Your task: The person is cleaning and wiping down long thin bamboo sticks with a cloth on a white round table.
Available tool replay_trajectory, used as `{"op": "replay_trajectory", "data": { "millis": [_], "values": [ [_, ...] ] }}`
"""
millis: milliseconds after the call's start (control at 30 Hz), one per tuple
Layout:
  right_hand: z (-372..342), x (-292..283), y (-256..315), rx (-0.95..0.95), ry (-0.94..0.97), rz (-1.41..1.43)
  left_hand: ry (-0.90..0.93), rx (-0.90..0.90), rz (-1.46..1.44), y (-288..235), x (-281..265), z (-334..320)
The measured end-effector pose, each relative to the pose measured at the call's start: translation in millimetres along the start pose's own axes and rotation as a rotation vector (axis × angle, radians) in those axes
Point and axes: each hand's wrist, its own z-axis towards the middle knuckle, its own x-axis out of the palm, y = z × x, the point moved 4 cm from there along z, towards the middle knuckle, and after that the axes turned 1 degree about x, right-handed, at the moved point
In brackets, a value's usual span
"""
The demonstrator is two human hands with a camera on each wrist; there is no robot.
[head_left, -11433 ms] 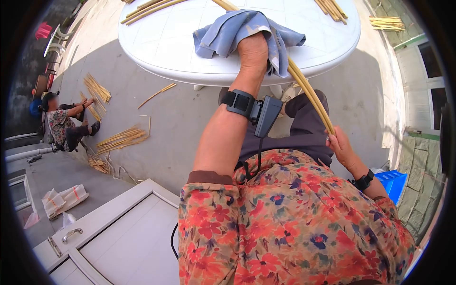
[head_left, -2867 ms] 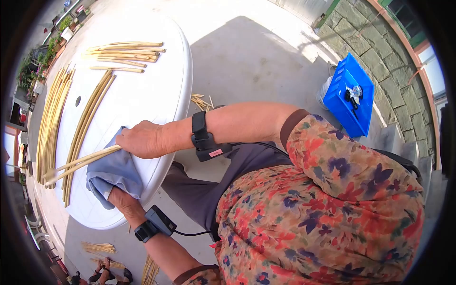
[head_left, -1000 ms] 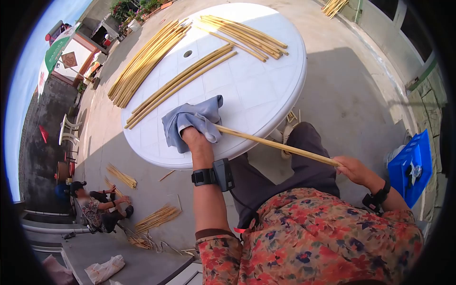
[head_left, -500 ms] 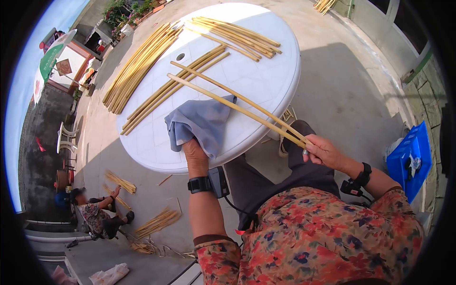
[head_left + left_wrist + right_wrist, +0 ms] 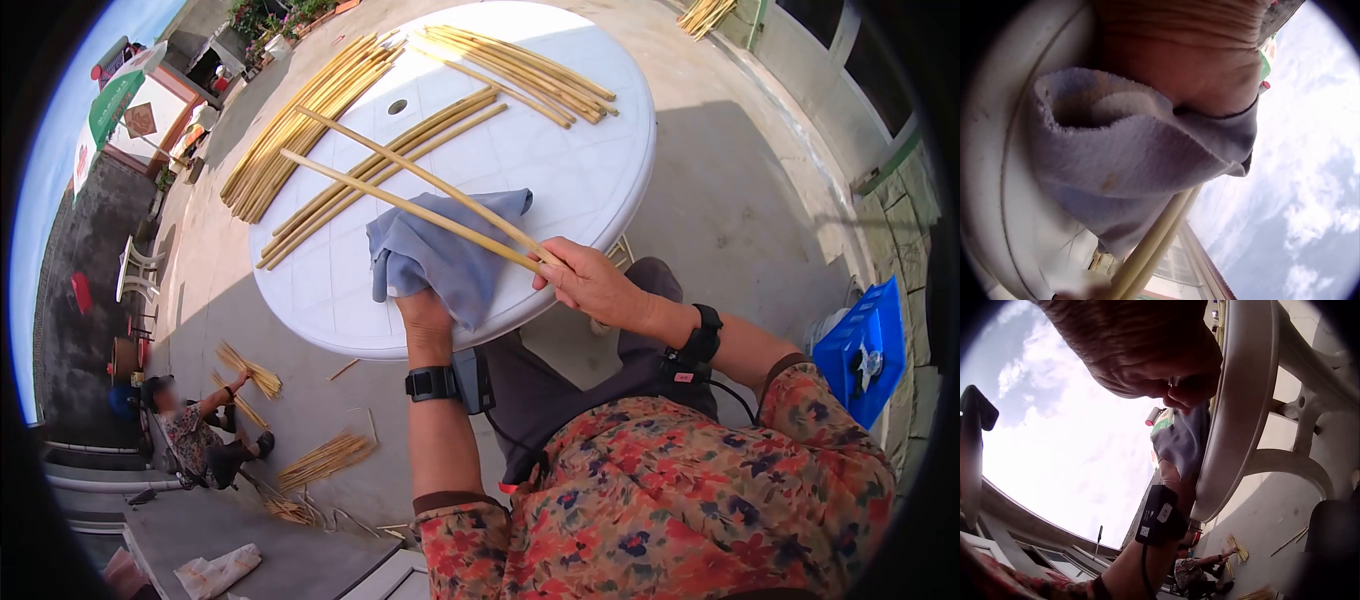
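Observation:
My right hand (image 5: 595, 285) pinches two long pale sticks (image 5: 415, 207) near their near ends. They spread slightly apart and reach left over a blue-grey cloth (image 5: 430, 255) on the white oval table (image 5: 575, 200). My left hand (image 5: 427, 315) holds that cloth at the table's near edge, its fingers hidden beneath the folds. In the left wrist view, the cloth (image 5: 1129, 153) bunches against the palm, with the sticks (image 5: 1157, 240) beyond it. The right wrist view shows the right hand (image 5: 1147, 356) close above the table edge, with the cloth (image 5: 1184, 447) behind it.
Three sticks (image 5: 370, 185) lie across the table, between a large bundle (image 5: 310, 125) at left and a smaller one (image 5: 530, 75) at back right. A seated person (image 5: 200, 430) handles sticks on the ground at left. A blue crate (image 5: 860, 350) stands at right.
The right hand has moved up and left to the cloth, carrying the sticks, which now point farther left across the table. The left hand has stayed near the table's edge with the cloth.

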Motion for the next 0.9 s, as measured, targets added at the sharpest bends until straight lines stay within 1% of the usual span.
{"op": "replay_trajectory", "data": {
  "millis": [67,100,167,200,233,267,300,333,367,433,500,567,600,700,767,833,900],
  "values": [
    [11.5,6.4,4.6,-0.02,0.015,-0.107,0.04,-0.032,-0.029,1.2,-1.5,0.7],
    [17.8,9.2,4.4,-0.011,0.029,-0.109,0.027,-0.025,-0.036,1.5,-2.9,2.0],
    [30.3,15.0,2.3,-0.13,0.003,-0.27,0.017,-0.025,-0.02,4.0,-6.7,2.6],
    [37.5,17.7,-4.7,-0.12,0.014,-0.247,-0.011,0.007,0.018,4.6,-1.9,3.1],
    [40.4,22.1,-6.6,-0.098,0.048,-0.248,-0.013,0.0,0.007,4.2,5.3,3.4],
    [40.8,24.1,-1.8,-0.104,0.059,-0.277,-0.031,0.09,0.103,2.4,8.4,6.8],
    [41.6,27.4,-0.1,-0.111,0.07,-0.305,0.024,0.131,0.1,1.3,12.5,6.8],
    [43.8,31.4,-3.6,-0.141,0.057,-0.391,0.04,0.138,0.084,0.9,9.0,9.7],
    [44.9,32.5,-4.8,-0.131,0.083,-0.393,0.016,0.141,0.103,1.9,7.6,14.1],
    [45.4,32.7,-2.6,-0.153,0.035,-0.407,0.023,0.197,0.12,2.0,12.4,11.6],
    [44.8,31.9,0.3,-0.146,0.05,-0.399,0.044,0.227,0.127,1.8,18.8,11.4],
    [43.4,31.6,4.0,-0.194,-0.008,-0.493,0.041,0.231,0.124,0.4,22.1,9.9],
    [43.0,31.0,3.8,-0.199,-0.014,-0.482,0.043,0.227,0.115,0.3,23.2,9.3],
    [40.4,30.9,5.5,-0.133,-0.028,-0.478,0.047,0.229,0.093,0.7,21.1,12.3],
    [40.4,31.1,3.9,-0.125,-0.022,-0.483,0.05,0.234,0.084,1.4,18.1,14.4],
    [40.9,31.6,4.8,-0.193,-0.025,-0.516,0.068,0.242,0.077,1.6,17.1,16.3],
    [39.3,33.9,6.7,-0.203,-0.023,-0.542,0.065,0.221,0.075,2.1,15.3,17.3]
  ]
}}
